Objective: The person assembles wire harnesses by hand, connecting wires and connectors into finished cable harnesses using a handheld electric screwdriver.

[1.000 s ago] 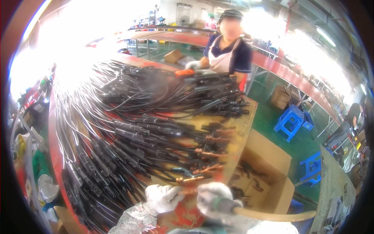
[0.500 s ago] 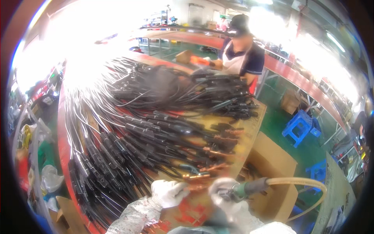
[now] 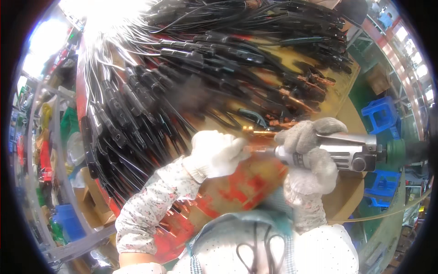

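Observation:
My left hand (image 3: pixel 218 154), in a white glove, is closed around a blurred copper-coloured piece (image 3: pixel 258 149) whose end sticks out toward the right. Facing it is the nose of a silver air tool (image 3: pixel 346 153) with a lever along its top. My right hand (image 3: pixel 315 146), in a greyish glove, wraps round the tool's body, and a green fitting (image 3: pixel 395 153) joins its rear end. Whether the tool's tip touches the copper piece, I cannot tell. Just beyond my hands lie a brass-coloured rod (image 3: pixel 259 132) and a grey-blue bent part (image 3: pixel 253 117).
Bundles of cables with black connectors (image 3: pixel 132 98) fan across the red and yellow table (image 3: pixel 237 185). Bare copper ends (image 3: pixel 299 98) point right. Blue stools (image 3: pixel 380 114) stand on the green floor. Scissors (image 3: pixel 260 251) hang at my apron. A dark cap (image 3: pixel 353 11) shows at top right.
My view has tilted down toward my hands. The right hand has swung the tool from pointing away to lying crosswise, its nose toward my left hand. The left hand stays closed.

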`<state>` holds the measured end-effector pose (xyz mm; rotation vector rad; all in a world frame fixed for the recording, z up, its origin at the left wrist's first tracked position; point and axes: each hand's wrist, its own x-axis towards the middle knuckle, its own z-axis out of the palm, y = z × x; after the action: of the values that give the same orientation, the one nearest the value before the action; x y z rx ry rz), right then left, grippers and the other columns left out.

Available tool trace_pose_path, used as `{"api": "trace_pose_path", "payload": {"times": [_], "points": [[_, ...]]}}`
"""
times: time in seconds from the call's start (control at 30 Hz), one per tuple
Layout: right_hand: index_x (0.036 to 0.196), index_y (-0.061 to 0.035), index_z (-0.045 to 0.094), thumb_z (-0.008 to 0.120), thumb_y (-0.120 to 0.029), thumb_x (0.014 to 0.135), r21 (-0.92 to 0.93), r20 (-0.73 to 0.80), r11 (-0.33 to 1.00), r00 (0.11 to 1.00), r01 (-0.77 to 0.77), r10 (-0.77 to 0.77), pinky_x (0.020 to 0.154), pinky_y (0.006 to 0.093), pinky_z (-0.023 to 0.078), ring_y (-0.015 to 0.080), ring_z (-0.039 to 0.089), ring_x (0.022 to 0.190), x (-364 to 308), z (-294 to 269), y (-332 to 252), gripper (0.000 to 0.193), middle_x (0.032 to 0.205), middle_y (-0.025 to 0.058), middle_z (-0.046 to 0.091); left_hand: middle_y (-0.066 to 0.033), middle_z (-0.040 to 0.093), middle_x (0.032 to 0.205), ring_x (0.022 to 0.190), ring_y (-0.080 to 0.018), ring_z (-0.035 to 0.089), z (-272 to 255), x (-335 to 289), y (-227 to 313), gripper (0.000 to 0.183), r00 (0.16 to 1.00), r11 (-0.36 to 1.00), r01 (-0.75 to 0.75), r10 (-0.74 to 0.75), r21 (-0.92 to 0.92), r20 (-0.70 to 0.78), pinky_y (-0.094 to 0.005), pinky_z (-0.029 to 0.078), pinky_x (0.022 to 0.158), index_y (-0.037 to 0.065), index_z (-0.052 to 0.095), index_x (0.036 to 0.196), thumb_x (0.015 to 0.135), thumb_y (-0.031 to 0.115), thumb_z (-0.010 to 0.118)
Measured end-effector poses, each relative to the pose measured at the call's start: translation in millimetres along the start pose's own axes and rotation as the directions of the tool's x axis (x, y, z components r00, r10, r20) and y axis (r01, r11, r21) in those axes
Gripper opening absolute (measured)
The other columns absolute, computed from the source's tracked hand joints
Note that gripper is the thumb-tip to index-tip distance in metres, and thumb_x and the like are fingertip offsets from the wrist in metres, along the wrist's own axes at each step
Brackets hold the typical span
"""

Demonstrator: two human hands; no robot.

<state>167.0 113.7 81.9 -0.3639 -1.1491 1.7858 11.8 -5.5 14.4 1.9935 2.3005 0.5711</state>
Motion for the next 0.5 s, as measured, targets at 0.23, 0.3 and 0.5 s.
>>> {"api": "trace_pose_path", "payload": {"times": [0.23,0.3,0.5], "points": [[0.118,-0.0077,0.055,0.074,-0.017,0.079,0.007,0.074,0.999,0.996,-0.039,0.039,0.074,0.0442,0.054,0.024,0.059,0.067,-5.1,-5.3,14.9,0.044,0.073,0.0067,0.055,-0.0032,0.064,0.061,0.053,-0.0234,0.065,1.5,-3.3,2.0,0.024,0.999,0.999,-0.036,0.036,0.002,-0.001,-0.0364,0.048,0.049,0.017,0.078,0.102,0.08,0.027,0.077],[0.117,-0.0077,0.055,0.075,-0.016,0.08,0.016,0.069,1.0,0.998,-0.001,0.0,0.073,0.0439,0.054,0.0242,0.059,0.067,-4.9,-7.8,16.8,0.044,0.074,0.0076,0.057,-0.0033,0.064,0.06,0.053,-0.0237,0.065,1.0,-2.6,2.6,0.023,1.0,1.0,-0.024,0.024,-0.017,0.02,-0.0364,0.048,0.049,0.017,0.077,0.101,0.08,0.027,0.078],[0.117,-0.0097,0.057,0.077,-0.01,0.086,0.023,0.142,0.997,0.987,0.077,-0.079,0.071,0.042,0.053,0.0231,0.057,0.064,-2.0,-6.1,13.6,0.037,0.07,0.0086,0.058,-0.0035,0.063,0.061,0.054,-0.0244,0.065,-4.6,-0.2,1.1,0.021,0.997,0.999,-0.021,0.023,-0.036,0.067,-0.0368,0.047,0.048,0.017,0.075,0.095,0.077,0.026,0.079]]}}
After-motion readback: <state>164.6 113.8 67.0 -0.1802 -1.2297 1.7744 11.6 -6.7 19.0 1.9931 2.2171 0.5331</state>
